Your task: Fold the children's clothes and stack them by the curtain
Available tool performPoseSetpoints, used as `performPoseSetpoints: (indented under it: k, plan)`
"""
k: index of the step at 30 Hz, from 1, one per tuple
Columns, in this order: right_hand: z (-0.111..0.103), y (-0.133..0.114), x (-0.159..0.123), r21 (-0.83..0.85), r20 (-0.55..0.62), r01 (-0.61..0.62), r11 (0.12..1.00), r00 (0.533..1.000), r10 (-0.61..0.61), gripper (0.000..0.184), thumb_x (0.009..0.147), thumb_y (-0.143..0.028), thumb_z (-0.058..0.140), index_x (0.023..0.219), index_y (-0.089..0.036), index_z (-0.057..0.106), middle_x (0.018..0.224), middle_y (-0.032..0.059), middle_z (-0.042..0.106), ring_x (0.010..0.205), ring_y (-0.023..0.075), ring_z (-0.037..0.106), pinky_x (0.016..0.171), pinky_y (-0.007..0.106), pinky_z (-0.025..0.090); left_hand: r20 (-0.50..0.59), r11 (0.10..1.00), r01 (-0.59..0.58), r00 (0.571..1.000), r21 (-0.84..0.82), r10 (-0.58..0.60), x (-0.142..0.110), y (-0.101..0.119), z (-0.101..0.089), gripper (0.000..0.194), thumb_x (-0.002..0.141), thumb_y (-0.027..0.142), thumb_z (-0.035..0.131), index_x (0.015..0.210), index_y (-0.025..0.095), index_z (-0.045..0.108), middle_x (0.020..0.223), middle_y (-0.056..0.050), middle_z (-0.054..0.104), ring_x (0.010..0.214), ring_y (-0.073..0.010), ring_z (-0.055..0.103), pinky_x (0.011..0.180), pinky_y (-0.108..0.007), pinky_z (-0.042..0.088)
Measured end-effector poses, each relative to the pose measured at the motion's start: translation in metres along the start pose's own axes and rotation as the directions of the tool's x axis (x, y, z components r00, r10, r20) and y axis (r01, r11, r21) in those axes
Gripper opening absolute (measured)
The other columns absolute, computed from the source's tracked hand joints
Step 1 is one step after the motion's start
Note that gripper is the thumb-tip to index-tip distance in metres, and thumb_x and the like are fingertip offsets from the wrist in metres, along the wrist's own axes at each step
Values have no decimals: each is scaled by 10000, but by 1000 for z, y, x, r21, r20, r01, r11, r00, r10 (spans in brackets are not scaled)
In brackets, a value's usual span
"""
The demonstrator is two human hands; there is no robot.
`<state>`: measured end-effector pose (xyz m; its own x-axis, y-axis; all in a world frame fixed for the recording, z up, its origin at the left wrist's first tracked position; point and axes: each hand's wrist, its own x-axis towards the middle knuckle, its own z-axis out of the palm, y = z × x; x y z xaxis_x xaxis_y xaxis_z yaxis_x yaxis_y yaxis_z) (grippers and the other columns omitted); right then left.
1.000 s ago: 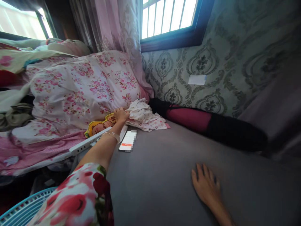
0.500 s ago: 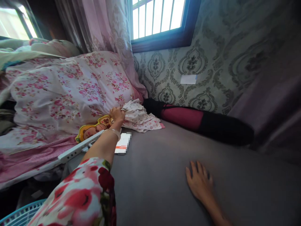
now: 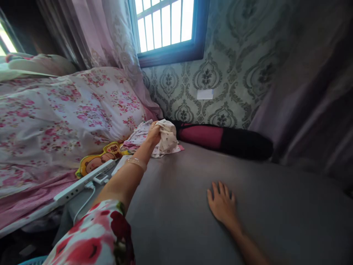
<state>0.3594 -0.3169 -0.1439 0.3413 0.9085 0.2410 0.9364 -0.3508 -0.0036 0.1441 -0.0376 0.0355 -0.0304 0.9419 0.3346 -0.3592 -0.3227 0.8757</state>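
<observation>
While the right hand [image 3: 222, 207] rests palm down and fingers spread on a gray sheet [image 3: 176, 217], holding nothing, the left hand [image 3: 154, 133] is closed on a cloth [image 3: 168, 137].

Cloth: pale, with a small scattered print; bunched in the left fingers, its folds hanging to the right of the hand, at the far side of the gray sheet, near the corner of the room.

Printed fabric [image 3: 139, 135]: white with small pink figures, crumpled, just left of the same hand; whether it is one piece with the cloth cannot be told.

Left arm: clear bracelet [image 3: 137, 162] below the wrist; sleeve [image 3: 88, 239] in red, white and green floral print.

Cushion [image 3: 96, 162]: yellow, cartoon print, lying against a floral quilt [image 3: 63, 114].

Power strip [image 3: 82, 182]: white, set slantwise in front of the cushion, two plugs fitted, a white cable [image 3: 86, 206] running down from it.

Flat white item [image 3: 119, 165]: beside the strip, partly hidden by the left forearm.

Long bag [image 3: 202, 137]: black with a dark pink middle, lying along the foot of a patterned wall [image 3: 220, 81].

Wall plate [image 3: 204, 94]: white, oblong, above the bag.

Window [image 3: 162, 29]: barred, dark frame, pale curtain [image 3: 116, 36] at its left.
</observation>
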Motion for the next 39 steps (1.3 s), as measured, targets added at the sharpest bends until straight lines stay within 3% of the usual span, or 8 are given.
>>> performPoseSetpoints:
  k: [8,11,14,16,18,21,24,39]
  plan:
    - [-4,9,4,276,15,-37,961,999,34,491,919,-402,356,1294,-153,551,1403,154,471,1326,315,365,1086,512,209,283,980,174,949,-99,-140,-64,13,76,233,666,223,668,866,159,566,687,29,587,706,-146,612,664,-257,496]
    - [-12,33,20,605,54,-190,774,979,198,453,922,-384,288,1173,-200,617,1167,110,653,1153,242,550,975,384,395,376,976,207,911,-62,-169,-90,19,98,217,649,204,661,835,158,560,623,45,542,619,-124,581,580,-217,452]
    - [-35,59,34,848,2,-270,456,862,507,499,914,-437,245,1118,-163,609,960,122,693,955,240,632,817,353,483,442,978,208,879,-22,-178,-114,25,114,191,641,190,635,813,163,557,598,55,515,537,-93,524,512,-186,398]
    - [-60,69,37,932,-94,-165,323,750,654,485,905,-470,274,1068,-149,600,953,125,677,895,231,637,791,356,487,490,980,200,854,-2,-174,-129,27,123,182,631,180,616,803,166,560,609,57,519,522,-80,503,500,-177,385]
    - [-88,68,35,956,-226,31,291,710,667,435,889,-499,353,1007,-157,595,969,117,659,877,216,629,805,360,480,540,979,204,824,1,-173,-142,28,131,187,618,164,593,802,170,562,626,57,532,525,-76,500,508,-178,392]
    - [-125,52,27,911,-381,248,330,813,440,365,854,-518,490,981,-194,601,946,79,654,874,199,614,797,349,479,605,975,224,777,-14,-170,-161,31,142,206,613,160,576,818,178,569,643,59,541,533,-74,502,523,-184,405]
    - [-142,36,22,822,-516,371,432,806,289,335,782,-455,633,1000,-203,607,974,66,636,895,192,599,795,333,477,642,972,231,751,-33,-157,-177,39,151,268,624,172,583,891,190,591,648,64,539,532,-70,495,525,-182,395]
    - [-159,86,8,913,-367,252,321,851,376,289,788,-466,631,903,-205,677,834,28,682,713,164,600,643,289,479,751,972,225,631,62,-194,-187,-2,143,283,572,222,801,845,187,737,842,-7,661,748,-119,570,707,-239,425]
